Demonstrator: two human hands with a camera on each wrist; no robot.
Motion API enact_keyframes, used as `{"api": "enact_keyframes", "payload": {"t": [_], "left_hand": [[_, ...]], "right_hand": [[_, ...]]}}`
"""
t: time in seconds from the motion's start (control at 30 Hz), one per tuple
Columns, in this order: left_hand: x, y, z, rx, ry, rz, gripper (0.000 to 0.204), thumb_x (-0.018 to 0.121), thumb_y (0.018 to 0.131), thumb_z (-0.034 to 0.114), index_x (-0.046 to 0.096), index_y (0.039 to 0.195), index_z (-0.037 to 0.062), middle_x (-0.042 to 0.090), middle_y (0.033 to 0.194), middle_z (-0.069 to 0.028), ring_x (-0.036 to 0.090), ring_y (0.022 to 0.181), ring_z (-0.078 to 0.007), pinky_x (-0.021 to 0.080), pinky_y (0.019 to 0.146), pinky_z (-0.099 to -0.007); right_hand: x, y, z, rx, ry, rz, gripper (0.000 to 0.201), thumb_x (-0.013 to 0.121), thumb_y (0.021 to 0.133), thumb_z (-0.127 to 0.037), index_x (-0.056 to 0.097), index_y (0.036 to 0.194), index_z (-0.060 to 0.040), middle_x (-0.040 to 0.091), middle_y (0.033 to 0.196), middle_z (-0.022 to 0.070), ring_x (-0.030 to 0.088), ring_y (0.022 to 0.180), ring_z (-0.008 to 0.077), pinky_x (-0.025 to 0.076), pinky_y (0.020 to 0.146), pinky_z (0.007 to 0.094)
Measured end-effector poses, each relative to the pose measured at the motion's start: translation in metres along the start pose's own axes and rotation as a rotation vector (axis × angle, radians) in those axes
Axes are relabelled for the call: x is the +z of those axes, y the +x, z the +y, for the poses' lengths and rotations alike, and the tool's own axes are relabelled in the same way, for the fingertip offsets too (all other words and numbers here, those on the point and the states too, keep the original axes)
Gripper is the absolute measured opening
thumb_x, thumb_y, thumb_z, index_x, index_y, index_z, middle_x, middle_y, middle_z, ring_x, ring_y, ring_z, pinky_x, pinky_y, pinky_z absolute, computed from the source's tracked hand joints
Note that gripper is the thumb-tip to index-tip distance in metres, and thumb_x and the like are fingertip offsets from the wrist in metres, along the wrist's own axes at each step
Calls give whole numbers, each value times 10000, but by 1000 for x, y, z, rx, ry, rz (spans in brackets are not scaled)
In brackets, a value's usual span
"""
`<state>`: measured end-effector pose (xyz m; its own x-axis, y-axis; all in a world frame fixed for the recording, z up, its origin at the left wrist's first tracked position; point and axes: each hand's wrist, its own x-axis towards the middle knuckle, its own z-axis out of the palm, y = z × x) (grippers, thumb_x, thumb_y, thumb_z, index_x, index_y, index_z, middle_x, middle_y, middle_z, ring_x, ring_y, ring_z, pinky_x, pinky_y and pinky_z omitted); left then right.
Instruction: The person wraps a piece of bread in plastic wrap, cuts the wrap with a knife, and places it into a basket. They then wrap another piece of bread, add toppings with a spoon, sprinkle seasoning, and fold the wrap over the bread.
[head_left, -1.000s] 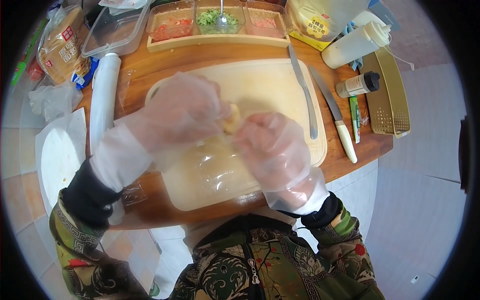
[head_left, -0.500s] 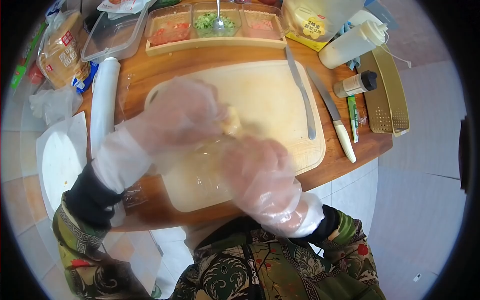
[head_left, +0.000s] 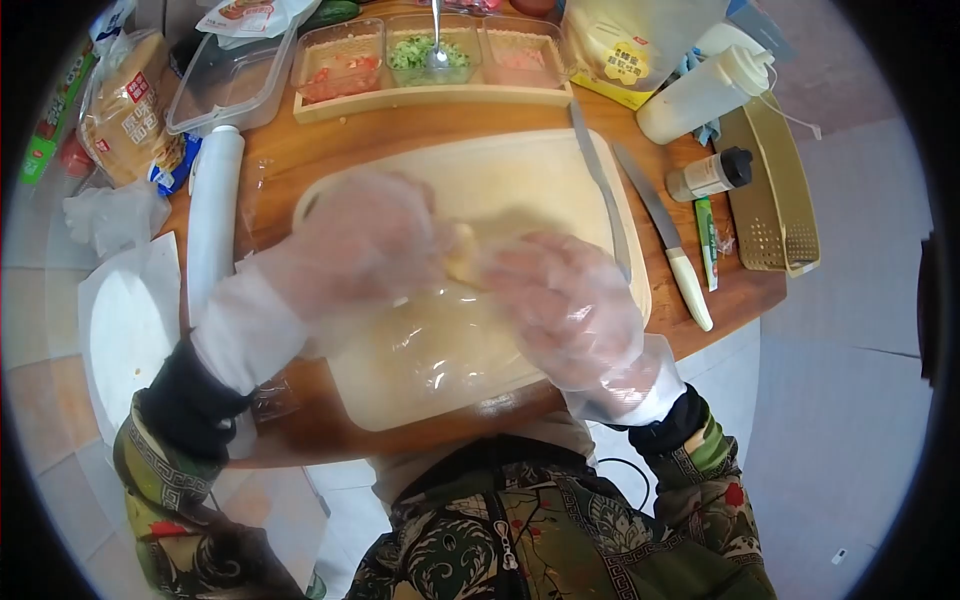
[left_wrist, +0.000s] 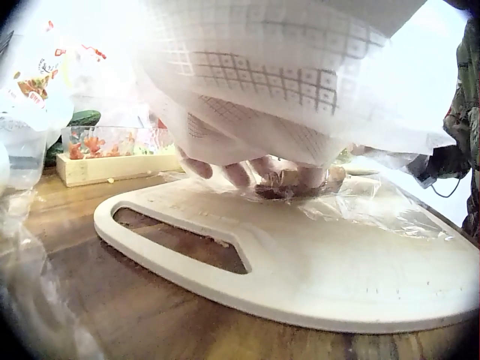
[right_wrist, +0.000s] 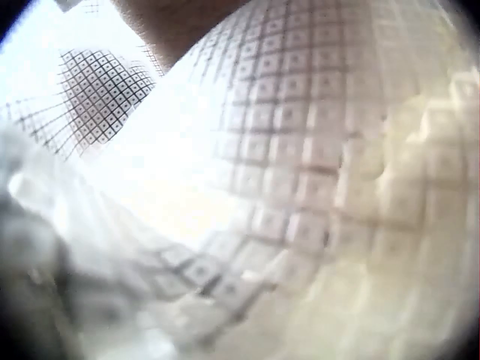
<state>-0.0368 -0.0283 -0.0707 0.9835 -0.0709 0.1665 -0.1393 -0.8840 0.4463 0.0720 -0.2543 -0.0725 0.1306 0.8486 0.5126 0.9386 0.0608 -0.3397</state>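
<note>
Both hands wear clear plastic gloves above a cream cutting board (head_left: 540, 165). Between them is a pale yellow food piece (head_left: 462, 255), partly hidden by fingers. The left hand (head_left: 360, 235), blurred, curls its fingers round the food; in the left wrist view its fingertips (left_wrist: 236, 174) hold a browned piece (left_wrist: 289, 184) low over the board. The right hand (head_left: 570, 305) is at the food's right side, fingers bent and blurred; its hold cannot be made out. Clear plastic film (head_left: 435, 345) lies on the board below the hands. Glove plastic fills the right wrist view.
Two knives, one silver (head_left: 600, 180) on the board's right edge, one white-handled (head_left: 688, 285) beside it. Behind stands a wooden tray (head_left: 440, 97) of chopped food. Film roll (head_left: 215, 210) and bagged bread (head_left: 135, 110) are left; squeeze bottle (head_left: 700, 95), shaker (head_left: 712, 174) and basket (head_left: 775, 200) right.
The right hand moved toward the body, then back up and to the right beside the food. The left hand stays near the same place, with the food at its fingers.
</note>
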Motion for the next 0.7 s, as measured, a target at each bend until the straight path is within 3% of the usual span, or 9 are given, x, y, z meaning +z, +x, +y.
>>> {"api": "enact_keyframes", "payload": {"t": [0.03, 0.07, 0.1, 0.3, 0.43, 0.5, 0.53, 0.6, 0.7], "left_hand": [[-3, 0, -1, -3, 1, -2, 346, 626, 916, 302, 635, 657, 73, 616, 704, -132, 620, 684, -331, 495, 642, -445], [-6, 1, -1, -24, 5, -93, 188, 693, 821, 292, 706, 799, 106, 624, 755, -121, 624, 726, -320, 492, 649, -424], [-8, 2, -2, -44, 8, -184, 260, 761, 725, 282, 777, 941, 139, 631, 807, -111, 628, 767, -308, 488, 657, -403], [-4, 3, -3, -56, 38, -182, 232, 777, 706, 269, 776, 904, 148, 640, 816, -112, 634, 770, -308, 490, 644, -411], [-5, 6, 3, -36, 79, -182, 242, 783, 705, 271, 765, 922, 165, 646, 820, -107, 641, 775, -304, 495, 644, -410], [-11, 6, 9, 41, 152, -149, 163, 667, 839, 295, 695, 841, 134, 672, 794, -92, 657, 735, -299, 518, 649, -433], [-10, 5, 8, 40, 154, -152, 163, 667, 839, 295, 695, 841, 134, 672, 794, -92, 657, 735, -299, 518, 649, -433], [-5, 4, 6, -58, 48, -138, 373, 792, 734, 289, 710, 1047, 104, 693, 927, -126, 665, 874, -329, 529, 752, -405], [-6, 5, 11, -112, 83, -148, 389, 791, 749, 286, 697, 1057, 66, 701, 976, -140, 664, 929, -340, 529, 804, -411]], "right_hand": [[3, -2, 1, 4, 26, -41, 352, 758, 683, -32, 731, 1031, -77, 700, 1076, 69, 672, 989, 310, 554, 875, 441], [5, -2, 2, 9, 52, -83, 362, 741, 682, 1, 724, 1041, -42, 703, 1105, 102, 668, 1033, 330, 553, 898, 460], [6, -2, 3, 9, 55, -83, 362, 741, 682, 1, 724, 1041, -42, 703, 1105, 102, 668, 1033, 330, 553, 898, 460], [8, 3, 0, 10, 55, -117, 375, 746, 692, -20, 731, 1061, -84, 692, 1123, 97, 659, 1009, 347, 554, 892, 447], [12, 5, 0, 12, 31, -110, 387, 750, 689, -23, 735, 1069, -94, 698, 1089, 84, 667, 973, 314, 555, 886, 437], [16, 5, 1, 8, 18, -111, 393, 752, 687, -25, 736, 1073, -98, 701, 1078, 78, 671, 963, 299, 555, 884, 435], [17, 5, 2, 3, 18, -112, 397, 753, 688, -25, 738, 1077, -102, 703, 1070, 75, 674, 954, 285, 557, 880, 433], [17, 7, 0, -1, 19, -111, 400, 754, 689, -25, 739, 1080, -105, 704, 1063, 72, 677, 945, 271, 558, 876, 430], [13, 10, -4, 41, -33, -180, 417, 743, 676, -30, 737, 1086, -102, 703, 1072, 61, 675, 958, 251, 545, 894, 429]]}}
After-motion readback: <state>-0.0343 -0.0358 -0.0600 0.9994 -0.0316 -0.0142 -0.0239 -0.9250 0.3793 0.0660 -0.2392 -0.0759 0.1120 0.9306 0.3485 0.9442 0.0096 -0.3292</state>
